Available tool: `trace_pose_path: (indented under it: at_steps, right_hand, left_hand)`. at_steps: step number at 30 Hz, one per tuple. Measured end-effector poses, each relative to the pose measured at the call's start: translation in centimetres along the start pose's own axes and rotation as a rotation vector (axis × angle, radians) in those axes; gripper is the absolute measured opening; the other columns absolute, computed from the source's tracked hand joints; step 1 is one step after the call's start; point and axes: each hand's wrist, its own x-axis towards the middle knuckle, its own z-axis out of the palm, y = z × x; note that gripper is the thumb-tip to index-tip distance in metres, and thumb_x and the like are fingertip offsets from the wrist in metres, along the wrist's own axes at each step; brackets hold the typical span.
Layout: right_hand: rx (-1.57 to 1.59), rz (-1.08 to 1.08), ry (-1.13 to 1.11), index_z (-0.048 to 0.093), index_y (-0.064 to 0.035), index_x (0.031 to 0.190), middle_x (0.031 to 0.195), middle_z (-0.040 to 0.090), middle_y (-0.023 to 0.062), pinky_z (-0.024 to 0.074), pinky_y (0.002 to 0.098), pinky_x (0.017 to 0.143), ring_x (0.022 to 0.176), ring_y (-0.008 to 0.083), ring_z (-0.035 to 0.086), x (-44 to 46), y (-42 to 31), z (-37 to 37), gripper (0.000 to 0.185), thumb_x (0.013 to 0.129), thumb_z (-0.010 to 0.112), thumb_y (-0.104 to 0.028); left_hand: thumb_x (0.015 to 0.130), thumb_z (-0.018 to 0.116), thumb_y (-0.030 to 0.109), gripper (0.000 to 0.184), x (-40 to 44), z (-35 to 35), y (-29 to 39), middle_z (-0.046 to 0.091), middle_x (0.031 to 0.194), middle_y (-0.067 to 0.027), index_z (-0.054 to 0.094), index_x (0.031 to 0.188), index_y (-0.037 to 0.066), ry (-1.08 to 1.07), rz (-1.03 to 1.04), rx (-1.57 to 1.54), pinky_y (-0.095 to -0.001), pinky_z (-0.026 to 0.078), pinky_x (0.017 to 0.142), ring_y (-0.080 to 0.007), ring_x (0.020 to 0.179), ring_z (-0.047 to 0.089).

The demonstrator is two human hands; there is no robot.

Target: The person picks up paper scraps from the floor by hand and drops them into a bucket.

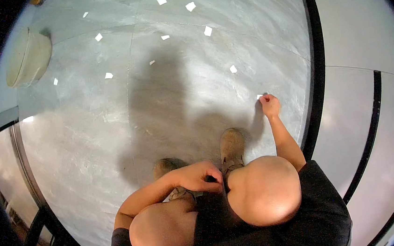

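Down on the grey tiled floor point(89, 127), my right hand point(270, 104) pinches at a small white paper scrap point(259, 97), which shows at the tips of the thumb and forefinger. My left hand point(201, 177) hangs between my knees, its fingers curled with a dark gap between thumb and forefinger; what it holds, if anything, cannot be made out. Beyond my right hand lies another white scrap point(233, 68). Several more white scraps are scattered farther off, among them a larger one point(208, 31) and one to the left point(109, 75).
A pale bin point(29, 58) stands at the upper left. Along the right runs a black edge strip point(314, 42) beside white panels point(354, 104). My brown shoes point(232, 145) are on the floor below my knees. A black frame point(42, 225) is at the lower left.
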Motion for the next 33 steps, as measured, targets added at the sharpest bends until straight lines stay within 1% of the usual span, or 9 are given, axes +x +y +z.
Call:
trace_pose_path:
  at_steps: [2,5,11,15,17,26,29,32,33]
  right_hand:
    - [-0.004,-0.031,0.040,0.065,-0.0058,0.080,0.075,0.065,0.0112,0.0481,0.0337,0.066,0.070,0.0240,0.062,-0.2,-0.8,-0.2,0.023,0.069,0.068,-0.026]
    - [0.048,-0.088,0.210,0.066,-0.0048,0.077,0.071,0.064,0.0096,0.0482,0.0333,0.063,0.065,0.0220,0.062,-0.5,0.9,0.3,0.021,0.070,0.065,-0.025]
    - [0.044,-0.096,0.050,0.062,-0.0023,0.080,0.073,0.063,0.0127,0.0477,0.0339,0.065,0.069,0.0260,0.061,-0.2,0.2,0.5,0.021,0.071,0.065,-0.022]
    - [0.115,-0.084,0.169,0.062,-0.0022,0.080,0.072,0.063,0.0122,0.0472,0.0340,0.064,0.066,0.0257,0.060,0.7,1.5,0.6,0.020,0.071,0.065,-0.020]
    - [0.198,-0.101,0.230,0.062,-0.0026,0.080,0.071,0.062,0.0116,0.0471,0.0340,0.063,0.065,0.0256,0.059,0.8,1.8,0.6,0.019,0.071,0.065,-0.019]
    - [-0.036,-0.202,0.049,0.063,-0.0014,0.071,0.070,0.062,0.0121,0.0468,0.0325,0.061,0.062,0.0258,0.058,0.7,0.3,-0.1,0.016,0.072,0.063,-0.017]
    - [0.087,-0.117,0.178,0.062,0.0005,0.076,0.069,0.062,0.0110,0.0452,0.0283,0.057,0.057,0.0202,0.057,1.4,0.5,-1.3,0.015,0.074,0.059,-0.014]
    - [0.527,0.130,0.105,0.061,0.0028,0.083,0.069,0.061,0.0086,0.0418,0.0241,0.053,0.054,0.0136,0.053,2.9,0.9,-2.4,0.016,0.076,0.056,-0.011]
    - [0.615,0.100,0.079,0.059,0.0032,0.088,0.069,0.061,0.0083,0.0419,0.0231,0.053,0.055,0.0125,0.053,3.3,0.3,-2.7,0.017,0.078,0.055,-0.010]
  left_hand:
    - [0.075,0.068,0.013,0.016,-0.5,-0.1,1.2,0.058,0.064,-0.0089,0.058,0.069,0.003,0.174,0.033,-0.111,-0.0286,0.038,0.054,-0.0134,0.058,0.050]
    - [0.073,0.070,0.012,0.020,-0.3,-0.6,0.4,0.054,0.060,-0.0064,0.054,0.065,0.003,0.158,0.089,-0.196,-0.0278,0.037,0.054,-0.0133,0.057,0.049]
    - [0.073,0.069,0.012,0.019,-0.1,-1.0,1.2,0.054,0.063,-0.0048,0.053,0.067,0.003,0.119,0.139,-0.227,-0.0275,0.037,0.056,-0.0136,0.060,0.050]
    - [0.074,0.068,0.012,0.018,0.3,-1.4,1.0,0.055,0.065,-0.0050,0.053,0.069,0.003,0.103,0.120,-0.219,-0.0277,0.038,0.057,-0.0140,0.062,0.051]
    - [0.073,0.069,0.014,0.019,0.2,-1.4,0.8,0.055,0.066,-0.0062,0.054,0.070,0.003,0.087,0.094,-0.247,-0.0299,0.038,0.058,-0.0186,0.063,0.051]
    - [0.073,0.069,0.014,0.018,0.2,-1.5,0.7,0.057,0.072,-0.0065,0.055,0.075,0.003,0.049,0.036,-0.261,-0.0308,0.040,0.061,-0.0206,0.067,0.055]
    - [0.074,0.069,0.014,0.017,0.1,-1.4,0.7,0.058,0.073,-0.0065,0.055,0.076,0.003,0.052,0.034,-0.239,-0.0307,0.041,0.062,-0.0206,0.068,0.055]
    - [0.074,0.068,0.014,0.017,-0.2,-1.5,0.9,0.058,0.073,-0.0067,0.056,0.077,0.003,0.054,0.020,-0.237,-0.0304,0.041,0.062,-0.0199,0.069,0.055]
    - [0.074,0.068,0.013,0.016,-0.3,-1.6,1.0,0.058,0.073,-0.0068,0.056,0.077,0.003,0.058,0.016,-0.238,-0.0302,0.041,0.062,-0.0195,0.070,0.055]
